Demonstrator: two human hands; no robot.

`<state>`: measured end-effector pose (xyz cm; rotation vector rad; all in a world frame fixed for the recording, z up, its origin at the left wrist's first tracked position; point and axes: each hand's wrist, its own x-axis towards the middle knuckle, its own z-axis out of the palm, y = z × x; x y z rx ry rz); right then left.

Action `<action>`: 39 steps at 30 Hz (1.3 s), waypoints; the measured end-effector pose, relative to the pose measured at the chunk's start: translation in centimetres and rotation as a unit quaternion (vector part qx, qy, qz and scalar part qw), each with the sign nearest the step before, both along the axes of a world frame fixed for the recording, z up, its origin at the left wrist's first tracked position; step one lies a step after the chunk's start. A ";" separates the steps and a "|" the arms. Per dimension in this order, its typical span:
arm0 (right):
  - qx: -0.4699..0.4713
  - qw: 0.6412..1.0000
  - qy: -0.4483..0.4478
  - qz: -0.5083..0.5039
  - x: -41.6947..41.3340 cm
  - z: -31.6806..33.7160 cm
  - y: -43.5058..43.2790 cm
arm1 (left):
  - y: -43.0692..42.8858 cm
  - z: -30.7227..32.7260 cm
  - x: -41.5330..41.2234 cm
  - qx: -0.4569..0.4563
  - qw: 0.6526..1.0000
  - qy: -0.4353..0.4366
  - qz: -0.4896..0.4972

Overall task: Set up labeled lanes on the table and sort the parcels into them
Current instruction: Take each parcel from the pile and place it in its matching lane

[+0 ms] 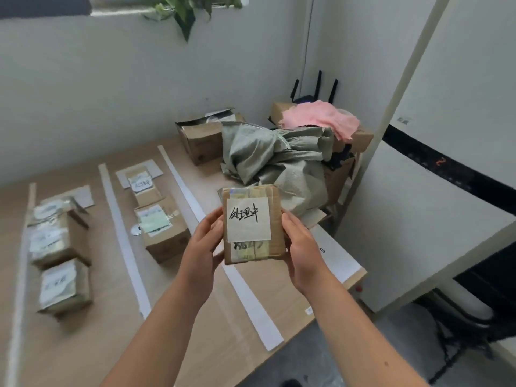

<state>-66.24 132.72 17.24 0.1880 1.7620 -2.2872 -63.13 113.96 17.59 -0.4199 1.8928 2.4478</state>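
The person holds one parcel (pixel 252 224) in the air over the right part of the table (pixel 111 344). The left hand (pixel 205 241) grips its left edge and the right hand (pixel 300 247) grips its right edge, with the fingers curled behind it. The parcel is upright and its label (pixel 248 219) faces the camera, probably so that the handwriting can be read before a lane is chosen.

White strips (pixel 122 238) divide the table into lanes. Three parcels (pixel 53 241) lie in a row in the left lane and two parcels (pixel 164 230) in the middle lane, all with their labels up. This one is not yet placed.

At the far end an open box (pixel 203 138) stands with its flaps up; its content is unclear. Beside it lies a crumpled sack (pixel 268 157), and what it holds cannot be seen. A pink cloth (pixel 321 118) lies over another box (pixel 360 138).
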 end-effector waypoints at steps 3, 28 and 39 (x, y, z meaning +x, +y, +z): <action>0.007 0.998 -0.011 0.068 -1.8 -1.0 -2.8 | -2.0 -0.7 1.0 0.000 0.998 -0.009 0.068; 0.104 0.943 -0.215 0.233 -5.8 -12.4 -18.3 | -11.6 -12.8 1.6 0.059 0.950 -0.198 0.235; 0.118 0.948 -0.195 0.222 -7.9 -14.9 -21.5 | -14.5 -16.7 -1.7 0.061 0.954 -0.186 0.228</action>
